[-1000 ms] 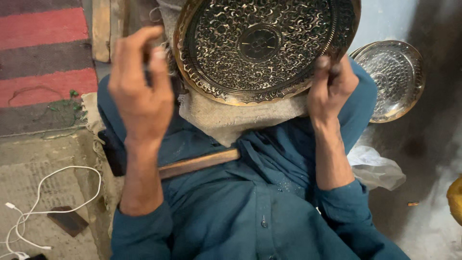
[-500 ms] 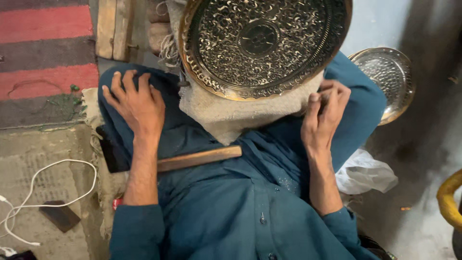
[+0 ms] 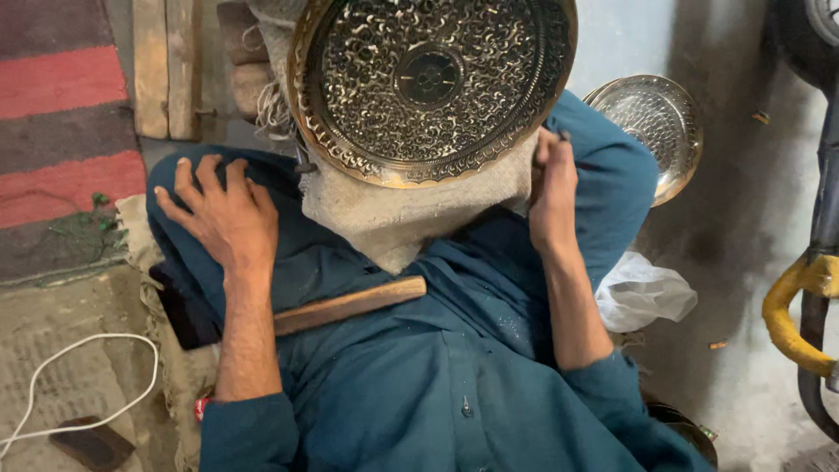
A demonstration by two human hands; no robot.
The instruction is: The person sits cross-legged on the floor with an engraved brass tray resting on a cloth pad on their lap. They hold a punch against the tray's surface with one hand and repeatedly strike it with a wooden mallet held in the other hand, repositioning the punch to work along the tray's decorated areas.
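- View from above of a seated person in teal clothing, legs crossed.
- A large round engraved brass tray (image 3: 433,87) rests tilted on a beige burlap cloth (image 3: 393,214) over the lap, its patterned face up.
- The left hand (image 3: 223,214) lies flat on the left knee, fingers spread, released and grasping nothing.
- The right hand (image 3: 552,188) is curled beside the tray's lower right edge, against the cloth; whether it clasps anything cannot be told.
- A wooden handle (image 3: 350,306) lies across the lap, just below the cloth, untouched.
- A smaller engraved metal plate (image 3: 655,131) sits on the floor beyond the right knee.
- A white cable (image 3: 87,385) curls on the mat at left.
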